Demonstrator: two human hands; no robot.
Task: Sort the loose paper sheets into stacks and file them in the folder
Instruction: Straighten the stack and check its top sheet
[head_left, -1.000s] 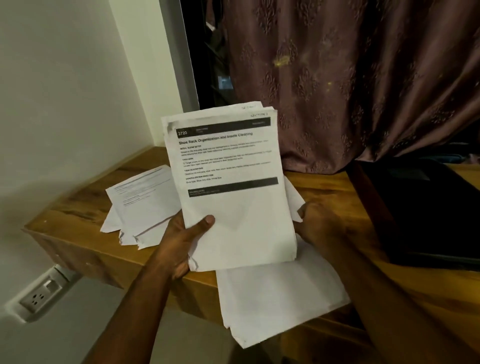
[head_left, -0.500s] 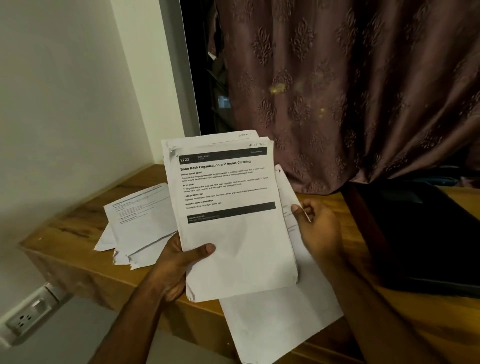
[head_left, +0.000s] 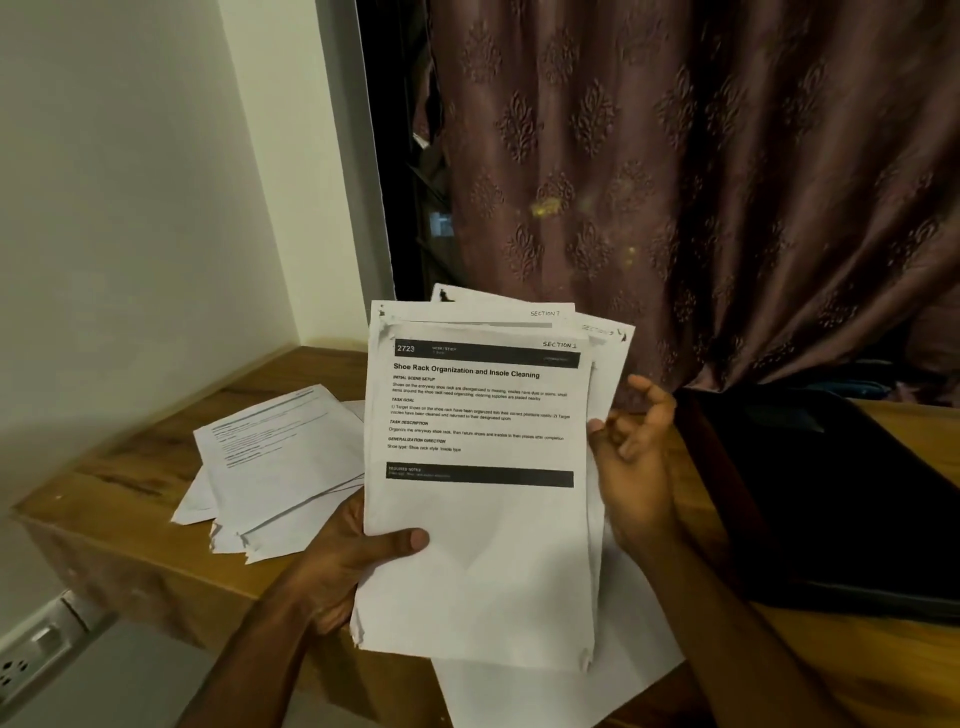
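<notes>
Left hand (head_left: 345, 558) gripped the paper stack (head_left: 480, 519) upright above the worktop (head_left: 130, 499), thumb across the front. Right hand (head_left: 631, 457) hovered by its right edge, fingers loosely spread, holding nothing. More sheets (head_left: 280, 462) lay left; a dark folder (head_left: 831, 499) right.

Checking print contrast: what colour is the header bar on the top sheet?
Black with white text, on the top printed paper sheet; head view.

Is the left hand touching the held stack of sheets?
Touching. The head view shows the left hand gripping the held stack, thumb pressed on its front page.
</notes>
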